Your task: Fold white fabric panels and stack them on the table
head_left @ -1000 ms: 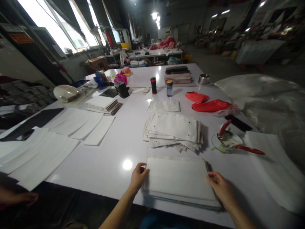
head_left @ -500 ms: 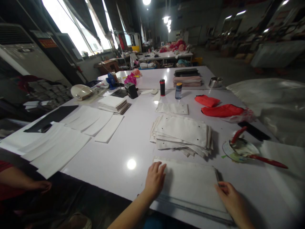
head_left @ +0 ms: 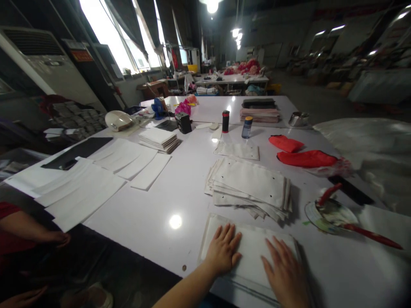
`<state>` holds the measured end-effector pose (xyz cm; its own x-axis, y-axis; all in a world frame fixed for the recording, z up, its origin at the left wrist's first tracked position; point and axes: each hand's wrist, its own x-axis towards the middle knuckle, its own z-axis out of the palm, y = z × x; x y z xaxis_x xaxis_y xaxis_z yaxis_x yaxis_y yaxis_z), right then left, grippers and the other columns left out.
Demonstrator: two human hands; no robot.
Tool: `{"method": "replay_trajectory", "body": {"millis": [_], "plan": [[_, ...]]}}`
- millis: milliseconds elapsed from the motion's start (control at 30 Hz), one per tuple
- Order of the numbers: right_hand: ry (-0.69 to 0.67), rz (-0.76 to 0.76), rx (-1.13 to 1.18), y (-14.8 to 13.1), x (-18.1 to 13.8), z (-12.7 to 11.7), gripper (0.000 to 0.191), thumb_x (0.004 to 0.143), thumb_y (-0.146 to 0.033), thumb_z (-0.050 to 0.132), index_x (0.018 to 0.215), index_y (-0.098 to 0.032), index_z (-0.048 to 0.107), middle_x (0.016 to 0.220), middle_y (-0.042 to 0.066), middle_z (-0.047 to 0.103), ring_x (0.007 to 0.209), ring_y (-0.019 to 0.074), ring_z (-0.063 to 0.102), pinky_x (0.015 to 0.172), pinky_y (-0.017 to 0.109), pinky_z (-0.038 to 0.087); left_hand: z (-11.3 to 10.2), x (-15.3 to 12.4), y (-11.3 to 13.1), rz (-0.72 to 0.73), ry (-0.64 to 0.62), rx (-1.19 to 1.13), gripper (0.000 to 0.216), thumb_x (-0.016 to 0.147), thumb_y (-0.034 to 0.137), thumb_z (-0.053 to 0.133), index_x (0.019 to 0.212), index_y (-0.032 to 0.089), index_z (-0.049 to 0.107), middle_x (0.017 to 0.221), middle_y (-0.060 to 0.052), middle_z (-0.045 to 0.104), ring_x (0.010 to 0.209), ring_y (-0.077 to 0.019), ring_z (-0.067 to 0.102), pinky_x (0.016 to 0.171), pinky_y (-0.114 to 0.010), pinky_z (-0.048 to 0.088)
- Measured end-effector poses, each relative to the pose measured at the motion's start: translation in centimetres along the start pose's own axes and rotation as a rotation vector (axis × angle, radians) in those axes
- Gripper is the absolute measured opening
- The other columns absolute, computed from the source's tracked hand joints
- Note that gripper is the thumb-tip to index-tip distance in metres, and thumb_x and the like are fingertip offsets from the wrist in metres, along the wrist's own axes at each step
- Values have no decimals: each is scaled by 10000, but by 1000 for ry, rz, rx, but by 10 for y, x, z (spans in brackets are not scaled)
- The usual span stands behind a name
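Windows [head_left: 101,28] at left blown out; ceiling lamp [head_left: 212,5] glaring; round reflection [head_left: 175,221] on glossy tabletop [head_left: 189,196]. Far room [head_left: 289,25] dim. Soft shadow right of studded stack [head_left: 248,175]. Right hand [head_left: 284,269] slightly blurred; wide-angle stretch, softness toward edges.

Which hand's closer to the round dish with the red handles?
Right. The right hand is over the nearest white stack, left of the dish; the left hand is farther left, over that same stack.

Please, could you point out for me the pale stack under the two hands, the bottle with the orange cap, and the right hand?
Pale stack [head_left: 252,247]: head view, top surface between the hands.
Bottle [head_left: 247,129]: head view, body below the cap.
Right hand [head_left: 285,267]: head view, back of the hand.
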<state>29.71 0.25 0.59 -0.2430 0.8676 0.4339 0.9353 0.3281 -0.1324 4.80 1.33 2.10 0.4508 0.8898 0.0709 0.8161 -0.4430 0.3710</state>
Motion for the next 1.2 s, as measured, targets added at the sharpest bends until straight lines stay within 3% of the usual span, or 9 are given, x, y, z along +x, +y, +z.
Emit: {"method": "replay_trajectory", "body": {"millis": [100,200,400,533,633,733,900,1033,1200], "plan": [[-167,-147,-16,-27,4,14,539,920,-482,412,1396,-228,413,1480,76,286,1355,282,223,1062,481,280,6,0,-2,25,42,59,649,901,559,348,1468,314,149,1550,-71,169,1425,-280,168,1146,-498,166],[-274,-96,-37,-15,1,17,635,892,-550,455,1431,-230,353,1509,91,196,1372,275,176,1089,482,244,11,1,-7,37,79,100,658,892,554,379,1465,331,146,1558,-63,126,1421,-284,186,1137,-484,197],[-176,66,-54,27,-12,11,720,850,-578,502,1427,-171,361,1531,128,11,1377,335,104,1075,505,272,11,2,-7,-115,119,89,789,811,667,427,1466,328,145,1563,-95,53,1424,-359,97,1115,-586,168],[-140,50,-26,29,-17,18,722,828,-583,533,1415,-189,387,1525,144,65,1361,354,163,1035,522,335,6,1,-6,-129,88,38,801,801,675,436,1465,337,142,1556,-100,71,1420,-372,93,1108,-621,154],[-141,19,29,37,-13,17,722,777,-603,575,1360,-189,476,1477,169,250,1321,383,267,976,538,410,5,0,-8,-110,82,-7,799,800,655,464,1463,348,141,1550,-93,53,1415,-379,106,1104,-635,158],[-167,54,201,56,19,4,540,807,-556,507,1184,-193,643,1345,150,469,1226,342,437,965,488,442,2,2,-10,-110,81,-54,821,799,641,478,1469,341,110,1543,-103,40,1410,-385,104,1096,-652,166],[-97,452,413,95,129,-14,549,766,-554,379,1019,-162,670,960,127,662,873,269,621,813,386,493,-12,2,-13,-120,102,-117,835,806,607,498,1478,323,91,1550,-97,76,1409,-384,108,1088,-634,229],[-122,634,370,116,191,2,416,706,-495,475,894,-169,654,806,107,671,761,274,618,694,375,473,-15,-17,-21,-230,360,-150,665,879,474,445,1472,321,186,1540,-60,237,1418,-327,172,1100,-549,305],[-135,803,440,119,207,7,290,623,-422,660,722,-156,601,684,76,637,656,221,590,647,344,465,-14,-45,-30,-434,572,-443,463,864,475,468,1282,283,530,1342,-91,539,1265,-278,465,1054,-459,407]]}}
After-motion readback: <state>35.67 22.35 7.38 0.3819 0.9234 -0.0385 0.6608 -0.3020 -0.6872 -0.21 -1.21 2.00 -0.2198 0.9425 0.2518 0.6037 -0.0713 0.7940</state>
